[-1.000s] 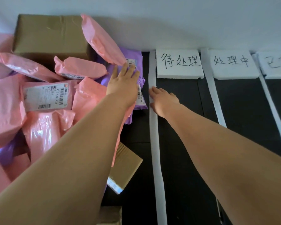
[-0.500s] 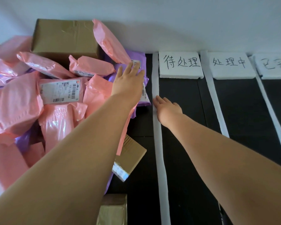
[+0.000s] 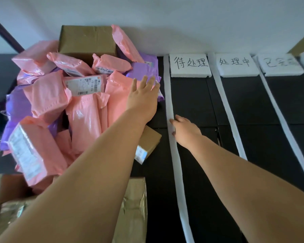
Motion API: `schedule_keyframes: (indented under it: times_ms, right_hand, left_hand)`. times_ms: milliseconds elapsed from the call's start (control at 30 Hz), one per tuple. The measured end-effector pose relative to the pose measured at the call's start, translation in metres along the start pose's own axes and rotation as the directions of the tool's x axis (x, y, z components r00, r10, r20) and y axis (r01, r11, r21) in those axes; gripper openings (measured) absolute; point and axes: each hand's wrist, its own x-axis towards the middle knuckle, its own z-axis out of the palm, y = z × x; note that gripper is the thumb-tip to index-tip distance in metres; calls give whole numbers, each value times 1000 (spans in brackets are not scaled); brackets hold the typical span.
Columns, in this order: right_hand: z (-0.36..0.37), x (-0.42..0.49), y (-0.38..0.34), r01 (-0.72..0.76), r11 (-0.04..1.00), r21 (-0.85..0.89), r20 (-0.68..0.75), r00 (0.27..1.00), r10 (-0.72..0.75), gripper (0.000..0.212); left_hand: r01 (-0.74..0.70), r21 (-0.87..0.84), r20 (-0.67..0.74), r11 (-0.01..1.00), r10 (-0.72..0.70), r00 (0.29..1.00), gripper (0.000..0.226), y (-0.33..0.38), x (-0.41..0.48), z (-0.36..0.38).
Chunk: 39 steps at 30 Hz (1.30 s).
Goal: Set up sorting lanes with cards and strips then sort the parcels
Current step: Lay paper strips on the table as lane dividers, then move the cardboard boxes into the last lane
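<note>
- Three white strips logged on black mat (image 3: pixel 197 102): first strip (image 3: pixel 167 95), second strip (image 3: pixel 225 106), third strip (image 3: pixel 277 106), all running 6 to 12 o'clock as lane borders.
- Three handwritten cards at the 12 o'clock end, one heading each lane: first card (image 3: pixel 189 66), second card (image 3: pixel 235 66), third card (image 3: pixel 281 67). Third only partly legible.
- Left hand (image 3: pixel 142 95): palm down, fingers straight and spread, resting on purple parcel (image 3: pixel 140 71) at the 3 o'clock edge of the parcel pile (image 3: pixel 60 102). Grips nothing. Judged to be holding the heap back from the first strip.
- Right hand (image 3: pixel 184 128): fingers extended, tips touching the first strip about midway along. Pinches nothing visible. Judged to be pinning or straightening the strip to keep the lane edge true.
- Parcels: unsorted, heaped at 9 o'clock of the lanes, pink and purple mailers mixed. Brown box (image 3: pixel 87 41) behind at 11 o'clock, small carton (image 3: pixel 150 141) under the left forearm. None in any lane yet.
- Surface: dark tiled matting, seams showing. White wall (image 3: pixel 182 23) along 12 o'clock. Lighting dim.
</note>
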Motion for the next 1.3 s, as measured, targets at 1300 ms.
schedule_keyframes:
  times_ms: [1300]
  right_hand:
    - [92,-254,-110,10,694,720,-11,1000,-3,61]
  left_hand:
    - [560,-408,110,721,-570,814,37,61,-387,9]
